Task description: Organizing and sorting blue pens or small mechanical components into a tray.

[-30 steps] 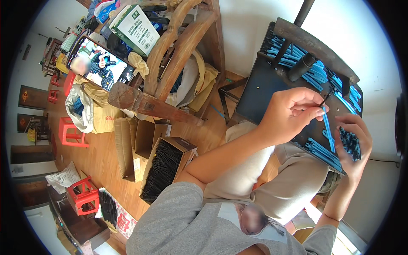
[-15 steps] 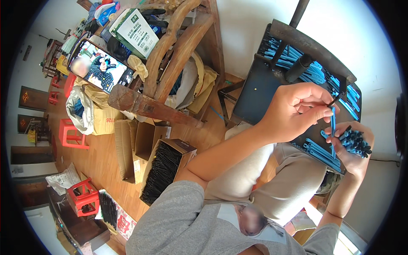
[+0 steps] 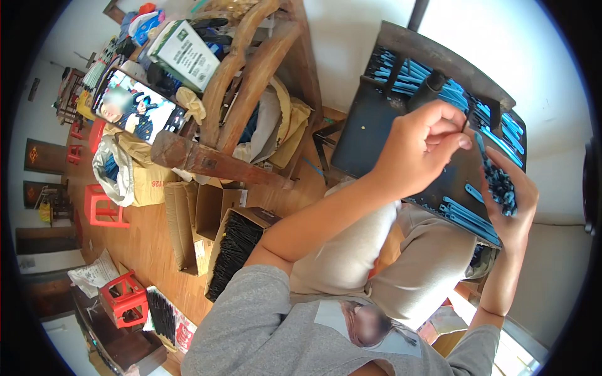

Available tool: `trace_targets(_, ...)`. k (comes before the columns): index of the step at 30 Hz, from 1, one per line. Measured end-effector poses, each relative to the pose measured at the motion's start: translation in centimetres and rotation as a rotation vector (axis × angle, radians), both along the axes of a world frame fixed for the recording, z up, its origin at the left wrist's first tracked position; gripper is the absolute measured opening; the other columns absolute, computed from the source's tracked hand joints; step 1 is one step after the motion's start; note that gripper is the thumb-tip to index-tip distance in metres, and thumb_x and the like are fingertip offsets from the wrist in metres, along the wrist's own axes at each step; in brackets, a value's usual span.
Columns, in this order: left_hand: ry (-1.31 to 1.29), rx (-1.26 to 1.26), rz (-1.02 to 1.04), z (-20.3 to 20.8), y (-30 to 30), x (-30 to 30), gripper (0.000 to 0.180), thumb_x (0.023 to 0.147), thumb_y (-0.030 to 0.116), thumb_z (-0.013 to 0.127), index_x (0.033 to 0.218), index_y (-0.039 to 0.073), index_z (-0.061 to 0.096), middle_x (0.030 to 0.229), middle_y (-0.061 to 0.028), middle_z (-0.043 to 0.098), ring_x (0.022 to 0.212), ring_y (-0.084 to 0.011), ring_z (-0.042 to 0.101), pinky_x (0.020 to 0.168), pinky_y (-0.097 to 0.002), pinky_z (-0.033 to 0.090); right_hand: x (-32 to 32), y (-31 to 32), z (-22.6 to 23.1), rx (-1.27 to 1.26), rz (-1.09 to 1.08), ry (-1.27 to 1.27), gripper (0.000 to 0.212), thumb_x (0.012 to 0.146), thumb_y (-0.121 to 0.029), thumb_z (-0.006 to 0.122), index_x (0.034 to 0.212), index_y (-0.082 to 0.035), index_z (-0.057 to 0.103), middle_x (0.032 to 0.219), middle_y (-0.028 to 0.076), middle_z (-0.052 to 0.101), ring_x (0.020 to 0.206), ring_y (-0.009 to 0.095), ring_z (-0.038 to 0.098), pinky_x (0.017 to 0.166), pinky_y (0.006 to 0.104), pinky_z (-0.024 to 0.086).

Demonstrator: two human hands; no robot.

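My left hand (image 3: 426,147) is closed in a pinch above the black work surface (image 3: 370,138), with a thin dark rod (image 3: 466,123) between thumb and forefinger. To its right, my right hand (image 3: 517,194) grips a bundle of blue strips (image 3: 500,188) whose dark ends face me. One blue strip rises from that bundle toward my left fingertips, a small gap apart from them. More blue strips (image 3: 467,216) lie on the near edge of the surface, below my right hand. A pile of blue strips with dark tips (image 3: 448,91) lies along the far side.
A black metal post (image 3: 429,88) and bar stand over the surface. By my left arm are a carton of black rods (image 3: 235,250) and an opened carton (image 3: 185,225). A wooden frame (image 3: 219,160), a phone (image 3: 139,106), sacks and red stools (image 3: 105,205) are farther left.
My hands have moved apart: my left hand has drawn back from the blue strip it was touching. My right hand has turned, tilting the bundle. The whole view has shifted slightly.
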State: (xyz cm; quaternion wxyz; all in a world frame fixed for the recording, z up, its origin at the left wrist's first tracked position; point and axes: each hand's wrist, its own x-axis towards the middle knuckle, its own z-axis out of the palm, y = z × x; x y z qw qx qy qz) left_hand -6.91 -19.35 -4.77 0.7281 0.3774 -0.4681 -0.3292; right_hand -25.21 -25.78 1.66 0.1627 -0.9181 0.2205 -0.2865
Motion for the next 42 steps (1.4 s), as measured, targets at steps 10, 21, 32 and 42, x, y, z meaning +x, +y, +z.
trace_targets(10,-0.232,0.158,0.078,0.0,-1.6,0.6,0.014,0.086,-0.001,0.064,0.096,0.000,0.053,0.087,-0.0120,0.072,0.068,-0.0084,0.065,0.053,-0.0223,0.051,-0.4,-2.8,-1.8,-0.238,0.018,0.066,0.054,0.056,-0.003,0.073,0.110,-0.004,0.066,0.088,0.013,0.067,0.078,0.030,0.065,0.070,0.0334,0.051)
trace_targets(21,-0.381,0.250,0.027,1.3,-2.2,-0.3,0.010,0.089,0.001,0.059,0.097,-0.001,0.054,0.090,-0.0112,0.072,0.074,-0.0124,0.069,0.053,-0.0234,0.053,-1.0,-3.7,-3.1,-0.307,-0.048,0.014,0.053,0.057,-0.010,0.074,0.109,-0.006,0.068,0.087,0.011,0.068,0.076,0.026,0.066,0.064,0.0317,0.051)
trace_targets(32,-0.418,0.228,-0.029,0.8,-2.8,-0.6,0.015,0.091,-0.001,0.054,0.106,0.000,0.058,0.099,-0.0094,0.071,0.088,-0.0145,0.069,0.057,-0.0235,0.055,-1.2,-4.7,-4.1,-0.529,-0.067,-0.063,0.054,0.057,-0.022,0.075,0.108,-0.007,0.069,0.085,0.007,0.068,0.072,0.022,0.066,0.059,0.0304,0.050)
trace_targets(42,-0.445,0.188,0.007,0.7,-2.8,-0.8,0.023,0.090,-0.004,0.052,0.109,0.002,0.063,0.100,-0.0067,0.070,0.082,-0.0100,0.067,0.054,-0.0224,0.054,-0.9,-4.5,-4.3,-0.586,-0.058,-0.091,0.050,0.059,-0.022,0.074,0.107,-0.008,0.069,0.084,0.006,0.068,0.070,0.022,0.066,0.058,0.0307,0.050)
